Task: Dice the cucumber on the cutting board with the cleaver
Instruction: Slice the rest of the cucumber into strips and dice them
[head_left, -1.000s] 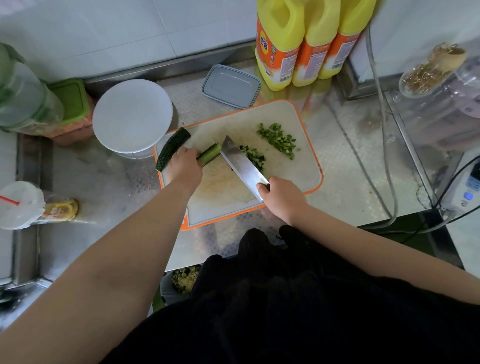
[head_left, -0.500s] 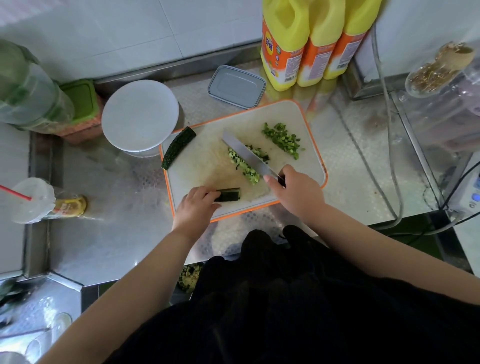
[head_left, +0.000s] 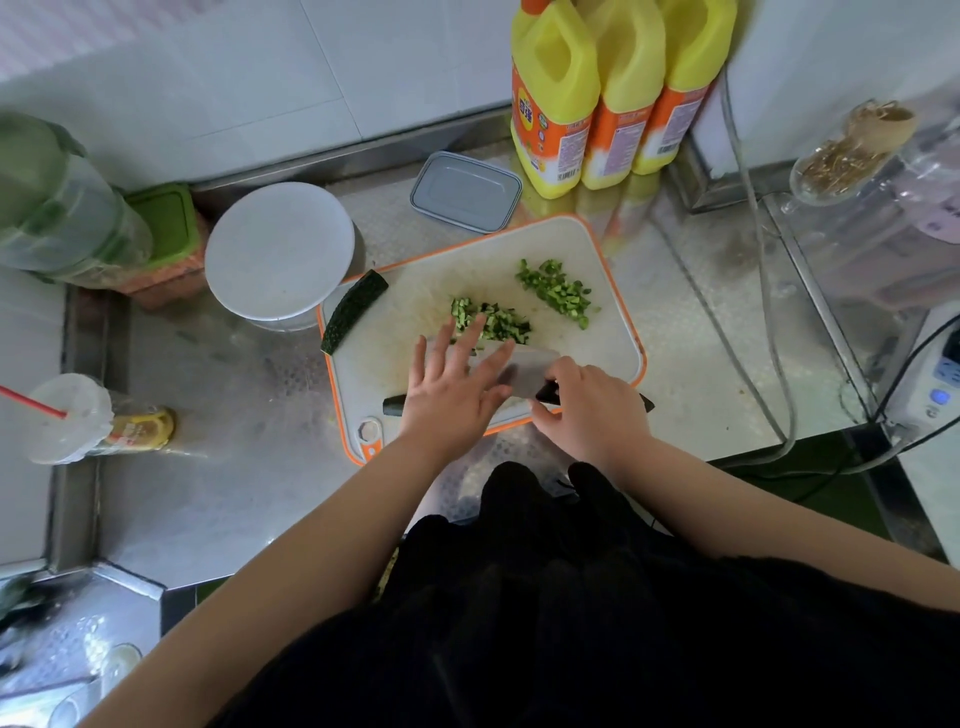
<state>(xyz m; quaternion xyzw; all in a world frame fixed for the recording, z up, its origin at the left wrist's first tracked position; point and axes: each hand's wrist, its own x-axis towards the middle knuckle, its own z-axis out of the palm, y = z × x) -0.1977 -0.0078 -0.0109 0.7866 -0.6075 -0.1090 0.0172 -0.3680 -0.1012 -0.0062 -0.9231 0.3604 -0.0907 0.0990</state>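
Steel cleaver (head_left: 524, 370) lies flat under the left hand (head_left: 451, 391), fingers straight; right hand (head_left: 592, 410) grips its handle. Wipe dice toward twelve o'clock, fingers clear of the edge.

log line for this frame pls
step: dicing | right hand: grips cleaver | left hand: fingers flat on blade | diced cucumber: on cutting board

Three yellow bottles (head_left: 618, 93) behind a grey lidded box (head_left: 466, 192).
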